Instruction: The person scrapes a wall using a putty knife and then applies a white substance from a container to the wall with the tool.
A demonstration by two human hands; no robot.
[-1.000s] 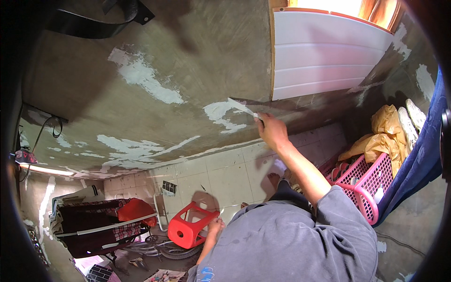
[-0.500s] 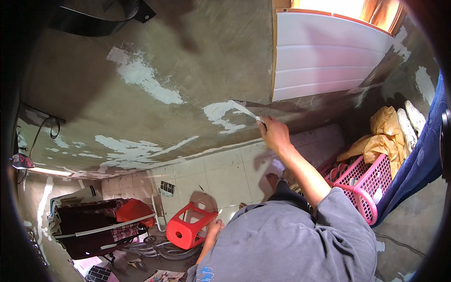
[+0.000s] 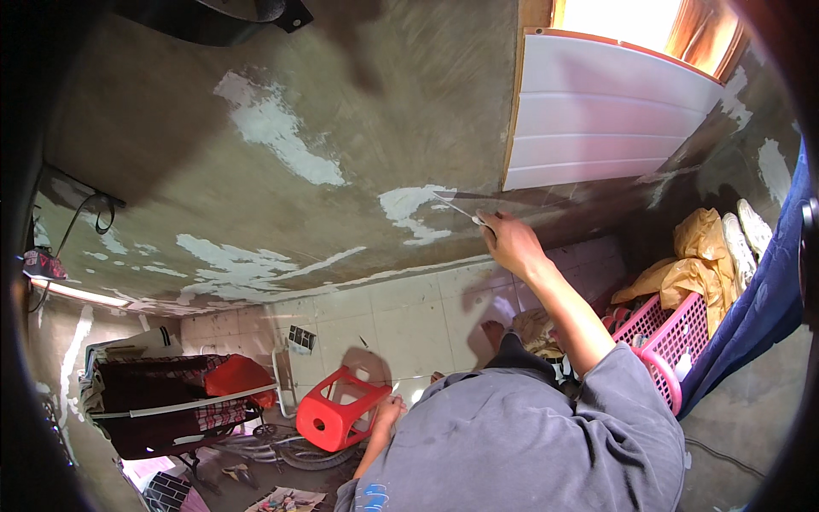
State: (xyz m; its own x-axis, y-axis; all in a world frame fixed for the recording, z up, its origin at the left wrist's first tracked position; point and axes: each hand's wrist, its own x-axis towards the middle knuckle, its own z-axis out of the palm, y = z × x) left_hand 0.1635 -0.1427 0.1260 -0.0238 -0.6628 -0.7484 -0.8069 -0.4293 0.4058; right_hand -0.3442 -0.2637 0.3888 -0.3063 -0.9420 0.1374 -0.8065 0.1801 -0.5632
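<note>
Smoothing the white patch (image 3: 401, 205) on the wall (image 3: 418, 111) seems to be the step in hand; the next stroke probably calls for a steady, shallow angle. The right hand (image 3: 514, 245) is closed around the scraper (image 3: 458, 207), whose tip is at the patch's upper right. The left hand (image 3: 390, 413) is beside the stool (image 3: 328, 425), half curled; whether it grips anything, I cannot tell

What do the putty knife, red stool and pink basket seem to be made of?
Putty knife: probably metal blade, thin, finish unclear; right hand mostly hides the handle. Red stool: likely moulded plastic, smooth with a soft sheen. Pink basket: likely plastic, smooth-rimmed, its lattice looking moulded.
</note>
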